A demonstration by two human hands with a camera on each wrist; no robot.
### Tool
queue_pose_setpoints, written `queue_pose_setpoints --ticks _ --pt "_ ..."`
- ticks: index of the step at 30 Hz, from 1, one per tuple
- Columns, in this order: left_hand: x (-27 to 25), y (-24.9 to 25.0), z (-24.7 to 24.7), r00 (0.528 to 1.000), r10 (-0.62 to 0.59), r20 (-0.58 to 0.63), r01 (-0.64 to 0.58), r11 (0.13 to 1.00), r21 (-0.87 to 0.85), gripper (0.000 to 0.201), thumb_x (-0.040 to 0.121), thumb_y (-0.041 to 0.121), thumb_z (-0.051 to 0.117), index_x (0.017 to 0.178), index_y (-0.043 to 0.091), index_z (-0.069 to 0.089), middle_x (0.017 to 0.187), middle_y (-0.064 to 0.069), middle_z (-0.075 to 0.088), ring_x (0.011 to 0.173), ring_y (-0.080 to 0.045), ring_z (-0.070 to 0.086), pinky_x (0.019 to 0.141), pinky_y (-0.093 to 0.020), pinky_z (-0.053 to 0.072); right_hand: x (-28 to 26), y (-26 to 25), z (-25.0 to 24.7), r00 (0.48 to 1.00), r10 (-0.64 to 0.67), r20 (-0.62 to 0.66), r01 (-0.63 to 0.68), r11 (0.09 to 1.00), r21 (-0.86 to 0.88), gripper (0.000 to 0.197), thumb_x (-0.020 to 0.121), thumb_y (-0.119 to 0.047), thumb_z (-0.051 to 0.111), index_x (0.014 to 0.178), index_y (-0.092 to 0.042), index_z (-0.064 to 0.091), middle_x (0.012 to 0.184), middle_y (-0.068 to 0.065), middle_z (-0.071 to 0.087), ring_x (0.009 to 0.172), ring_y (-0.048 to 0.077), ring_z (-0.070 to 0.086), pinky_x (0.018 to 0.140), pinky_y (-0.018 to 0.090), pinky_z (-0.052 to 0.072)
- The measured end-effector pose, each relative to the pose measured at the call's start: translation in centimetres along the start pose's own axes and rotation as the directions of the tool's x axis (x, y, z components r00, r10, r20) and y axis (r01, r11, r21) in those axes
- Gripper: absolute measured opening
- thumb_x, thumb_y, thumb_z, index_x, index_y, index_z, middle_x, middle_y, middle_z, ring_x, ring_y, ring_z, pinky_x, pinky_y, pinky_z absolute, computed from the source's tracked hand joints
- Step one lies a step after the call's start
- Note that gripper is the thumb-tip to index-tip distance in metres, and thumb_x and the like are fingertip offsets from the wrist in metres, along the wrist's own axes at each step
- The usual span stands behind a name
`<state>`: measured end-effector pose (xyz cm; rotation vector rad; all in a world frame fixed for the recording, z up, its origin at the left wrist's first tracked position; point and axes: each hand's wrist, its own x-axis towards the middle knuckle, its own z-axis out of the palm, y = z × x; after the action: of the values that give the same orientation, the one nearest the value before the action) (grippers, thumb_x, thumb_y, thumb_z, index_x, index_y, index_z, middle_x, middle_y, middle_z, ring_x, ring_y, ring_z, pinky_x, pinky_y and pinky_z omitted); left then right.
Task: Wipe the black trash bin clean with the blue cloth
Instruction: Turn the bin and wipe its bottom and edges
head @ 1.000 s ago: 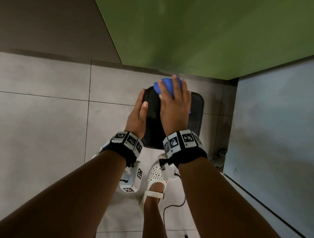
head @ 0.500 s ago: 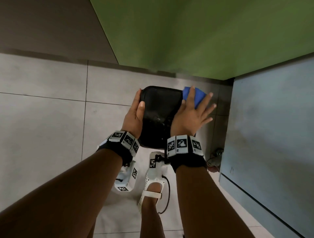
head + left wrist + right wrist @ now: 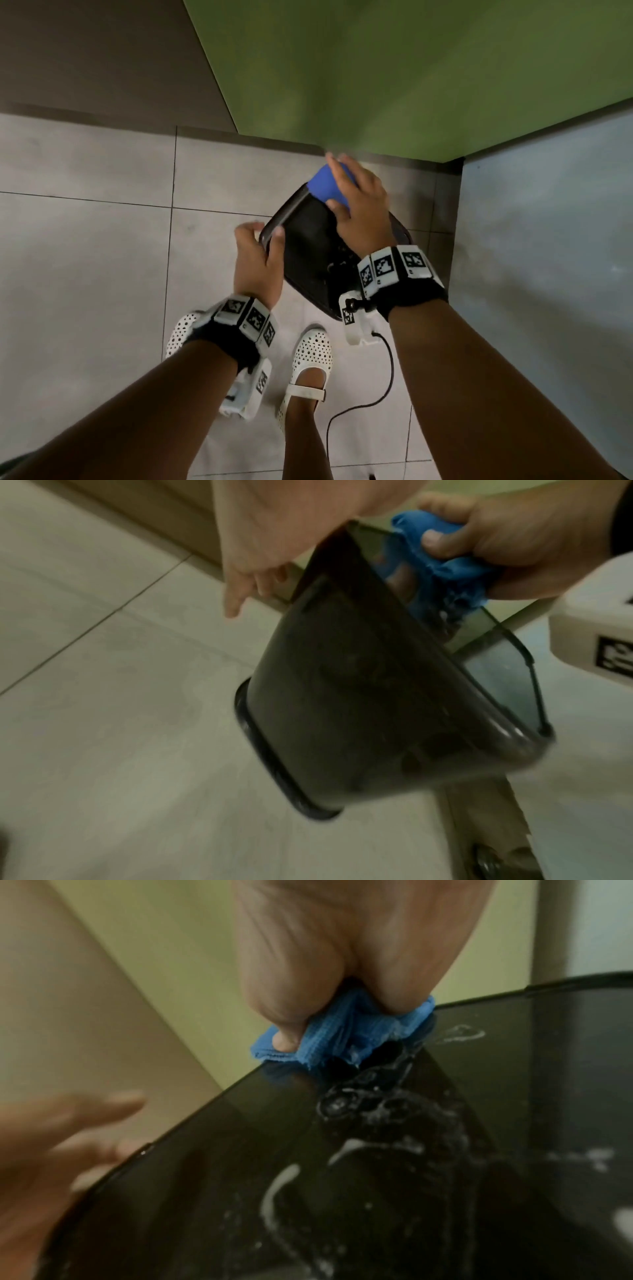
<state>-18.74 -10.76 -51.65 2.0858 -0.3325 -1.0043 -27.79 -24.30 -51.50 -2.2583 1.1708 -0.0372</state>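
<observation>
The black trash bin (image 3: 308, 246) stands on the tiled floor, tilted, with a corner turned away from me. My left hand (image 3: 257, 257) grips its near-left rim, thumb inside and fingers outside. At the bin's far corner my right hand (image 3: 363, 209) holds the bunched blue cloth (image 3: 323, 185) and presses it onto the rim. From the left wrist, the bin's (image 3: 377, 696) outer wall shows, with the cloth (image 3: 441, 561) in the right hand (image 3: 496, 534) above it. The right wrist view has the cloth (image 3: 342, 1034) on the rim and white streaks inside the bin (image 3: 377, 1164).
A green wall (image 3: 394, 75) rises just behind the bin and a grey-blue panel (image 3: 548, 257) stands close on the right. My white shoes (image 3: 311, 356) are right in front of the bin. A black cable (image 3: 383, 387) trails over the floor tiles (image 3: 85, 274).
The bin has turned so that a corner points away. My right hand has swept the cloth along the far rim, from the right corner to this corner. My left hand has shifted along the left rim.
</observation>
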Motion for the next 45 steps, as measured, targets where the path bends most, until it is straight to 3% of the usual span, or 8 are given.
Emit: queue_pose_setpoints --ticks 3,7,11,17,24,33,42,45 --pt "3.3 1.3 0.3 0.978 0.1 0.186 -0.156 0.937 0.314 0.049 0.095 0.043 0.034 0.139 0.02 0.031 0.144 -0.004 0.042 0.134 -0.025 0.038 0.111 -0.049 0.027 0.2 -1.0 0.7 0.999 0.018 0.027 -0.017 0.999 -0.032 0.058 0.086 -0.016 0.053 0.14 -0.024 0.035 0.148 0.005 0.032 0.134 0.03 0.029 0.11 0.049 0.023" --pt "5.6 1.8 1.6 0.893 0.103 0.438 -0.291 0.874 0.388 0.054 0.096 0.047 0.025 0.145 0.025 0.023 0.15 -0.002 0.036 0.142 -0.025 0.026 0.114 -0.05 0.021 0.1 -1.3 1.0 0.998 0.058 -0.001 -0.058 0.998 -0.025 0.054 0.085 -0.018 0.053 0.138 -0.022 0.039 0.152 0.01 0.022 0.138 0.03 0.022 0.112 0.05 0.018" --pt "5.3 1.5 1.5 0.895 0.155 0.419 -0.261 0.942 0.209 0.043 0.099 0.033 0.031 0.142 0.025 0.034 0.135 -0.003 0.055 0.123 -0.023 0.051 0.097 -0.025 0.035 -0.1 -0.8 0.9 1.0 0.02 0.005 -0.02 0.998 -0.062 0.051 0.089 -0.03 0.05 0.138 -0.024 0.038 0.152 0.01 0.023 0.136 0.028 0.027 0.109 0.045 0.023" --pt "5.6 1.2 1.7 0.907 0.124 0.401 -0.217 0.957 0.194 0.045 0.1 0.033 0.032 0.144 0.024 0.031 0.145 -0.004 0.044 0.134 -0.021 0.04 0.107 -0.021 0.025 -4.6 2.2 0.8 0.942 0.251 -0.225 -0.274 0.958 -0.08 0.046 0.091 -0.034 0.037 0.135 -0.019 0.04 0.145 0.01 0.037 0.131 0.03 0.036 0.105 0.047 0.032" --pt "5.6 1.1 1.6 0.891 0.151 0.428 -0.215 0.971 0.105 0.043 0.099 0.032 0.032 0.143 0.036 0.03 0.146 0.006 0.041 0.134 -0.013 0.039 0.111 -0.022 0.026 -5.4 1.9 0.4 0.873 0.423 -0.242 -0.441 0.897 -0.022 0.051 0.088 -0.044 0.041 0.135 -0.024 0.04 0.147 0.011 0.033 0.134 0.032 0.027 0.111 0.05 0.022" --pt "5.4 1.5 1.5 0.902 0.166 0.397 -0.207 0.976 0.061 0.043 0.1 0.026 0.032 0.143 0.029 0.031 0.145 0.004 0.043 0.128 -0.004 0.039 0.104 -0.013 0.025 -1.1 -0.3 1.9 0.974 0.144 -0.172 -0.174 0.969 -0.173 0.036 0.093 -0.038 0.04 0.125 -0.028 0.055 0.143 0.01 0.042 0.129 0.032 0.039 0.107 0.047 0.028" --pt "5.2 1.2 1.7 0.916 0.157 0.37 -0.218 0.968 0.127 0.043 0.099 0.033 0.032 0.142 0.037 0.031 0.145 0.008 0.043 0.132 -0.012 0.041 0.107 -0.017 0.026 -5.9 2.0 2.1 0.728 0.56 -0.395 -0.578 0.811 0.086 0.038 0.096 -0.033 0.041 0.131 -0.021 0.05 0.144 0.017 0.039 0.132 0.037 0.033 0.109 0.053 0.026" --pt "5.2 1.3 1.7 0.915 0.162 0.368 -0.222 0.967 0.125 0.043 0.099 0.031 0.034 0.141 0.036 0.033 0.144 0.008 0.045 0.13 -0.009 0.043 0.106 -0.016 0.027 -3.2 -0.7 2.6 0.816 0.449 -0.364 -0.476 0.879 0.016 0.042 0.094 -0.037 0.037 0.133 -0.024 0.048 0.146 0.012 0.036 0.136 0.035 0.028 0.11 0.05 0.019"
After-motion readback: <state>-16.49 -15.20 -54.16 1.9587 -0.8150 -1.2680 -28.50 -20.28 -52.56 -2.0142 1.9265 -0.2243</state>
